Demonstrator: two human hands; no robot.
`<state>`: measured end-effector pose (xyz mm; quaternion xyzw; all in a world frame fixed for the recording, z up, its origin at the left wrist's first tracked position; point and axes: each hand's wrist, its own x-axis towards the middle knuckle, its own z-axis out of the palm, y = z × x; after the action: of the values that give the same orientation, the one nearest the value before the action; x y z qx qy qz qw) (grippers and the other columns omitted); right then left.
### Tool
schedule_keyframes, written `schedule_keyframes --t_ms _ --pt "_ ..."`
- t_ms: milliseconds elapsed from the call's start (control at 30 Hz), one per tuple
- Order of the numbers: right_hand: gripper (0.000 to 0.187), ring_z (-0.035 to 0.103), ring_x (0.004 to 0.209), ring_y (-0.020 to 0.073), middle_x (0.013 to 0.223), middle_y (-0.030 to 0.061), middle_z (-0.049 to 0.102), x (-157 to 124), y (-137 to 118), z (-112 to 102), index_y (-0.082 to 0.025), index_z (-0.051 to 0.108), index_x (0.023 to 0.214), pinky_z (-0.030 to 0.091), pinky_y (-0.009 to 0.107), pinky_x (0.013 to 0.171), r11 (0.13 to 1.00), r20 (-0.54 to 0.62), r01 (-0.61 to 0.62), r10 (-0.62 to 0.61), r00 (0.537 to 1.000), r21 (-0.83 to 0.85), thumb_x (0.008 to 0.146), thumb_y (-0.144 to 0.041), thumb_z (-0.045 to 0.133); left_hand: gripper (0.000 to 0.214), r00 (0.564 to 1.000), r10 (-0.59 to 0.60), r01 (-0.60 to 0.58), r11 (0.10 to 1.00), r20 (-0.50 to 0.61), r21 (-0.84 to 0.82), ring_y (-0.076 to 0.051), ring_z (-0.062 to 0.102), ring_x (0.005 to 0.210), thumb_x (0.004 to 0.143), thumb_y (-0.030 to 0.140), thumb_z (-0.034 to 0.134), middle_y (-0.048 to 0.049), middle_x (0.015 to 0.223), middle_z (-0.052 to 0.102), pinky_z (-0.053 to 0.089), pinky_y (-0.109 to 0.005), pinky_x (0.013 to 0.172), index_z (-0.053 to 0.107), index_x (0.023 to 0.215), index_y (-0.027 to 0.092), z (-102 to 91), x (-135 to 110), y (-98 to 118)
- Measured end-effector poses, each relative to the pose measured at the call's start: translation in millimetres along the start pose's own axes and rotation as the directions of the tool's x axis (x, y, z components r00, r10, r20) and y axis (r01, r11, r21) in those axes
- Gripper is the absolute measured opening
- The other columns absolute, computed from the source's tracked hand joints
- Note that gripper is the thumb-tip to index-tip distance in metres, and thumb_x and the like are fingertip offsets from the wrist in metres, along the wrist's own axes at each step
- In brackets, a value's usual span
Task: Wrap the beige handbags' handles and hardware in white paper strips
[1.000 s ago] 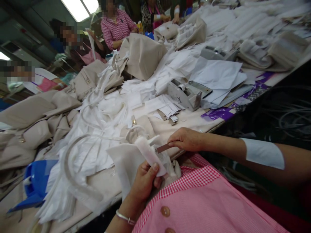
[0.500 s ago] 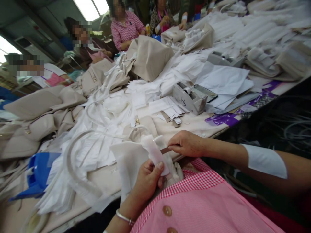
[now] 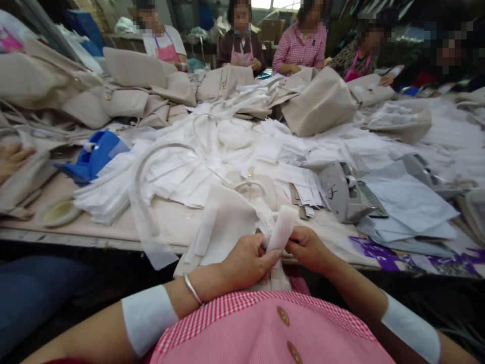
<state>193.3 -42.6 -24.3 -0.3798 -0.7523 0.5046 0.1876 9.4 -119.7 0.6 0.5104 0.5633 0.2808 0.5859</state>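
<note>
In front of my apron, my left hand (image 3: 248, 260) is closed, its thumb pressing the lower end of a white foam strip (image 3: 283, 225). Close against the strip's right edge is my right hand (image 3: 308, 250), fingers pinched together; what they grip is hidden. Below and behind the hands is a beige bag (image 3: 278, 278), partly covered by a white padding sheet (image 3: 231, 222) that leans left. A wrapped handle (image 3: 146, 172) curves over the table to the left. Just beyond the hands, a smaller handle loop (image 3: 250, 184) stands near a gold clasp (image 3: 250, 173).
A blue tape dispenser (image 3: 96, 154) and tape roll (image 3: 58, 210) are at left, a grey dispenser (image 3: 343, 194) at right. White sheets (image 3: 182, 177) and beige bags (image 3: 318, 103) cover the table. Several co-workers sit opposite; another person's hand (image 3: 13, 159) is far left.
The view has swung left and levelled. My right hand has come in against the foam strip; the brown strip it held before is out of sight. My left hand still holds the foam.
</note>
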Motion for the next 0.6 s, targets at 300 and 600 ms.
schedule_keyframes --t_ms 300,600 --pt "0.031 0.065 0.075 0.0216 0.076 0.0058 0.07 -2.4 -3.3 11.9 -0.015 0.075 0.085 0.052 0.035 0.074 0.723 0.26 -0.381 0.28 0.924 0.577 0.066 -0.04 0.076 0.024 0.996 0.093 -0.093 0.996 0.001 -0.011 -0.014 0.052 0.039 0.084 0.042 0.056 0.0017 0.046 0.059 0.033 -0.022 0.039 0.056 0.074 0.019 -10.9 -2.4 -8.0" --pt "0.03 0.065 0.062 0.0181 0.073 0.0065 0.071 -5.0 -45.6 46.7 -0.012 0.071 0.085 0.053 0.029 0.06 0.47 0.097 -0.372 0.511 0.854 0.8 0.059 -0.022 0.082 0.027 0.987 0.159 -0.159 0.987 0.02 0.017 -0.011 0.05 0.04 0.087 0.038 0.051 0.0027 0.046 0.055 0.031 -0.021 0.04 0.057 0.068 0.019 -10.4 -2.2 -6.1"
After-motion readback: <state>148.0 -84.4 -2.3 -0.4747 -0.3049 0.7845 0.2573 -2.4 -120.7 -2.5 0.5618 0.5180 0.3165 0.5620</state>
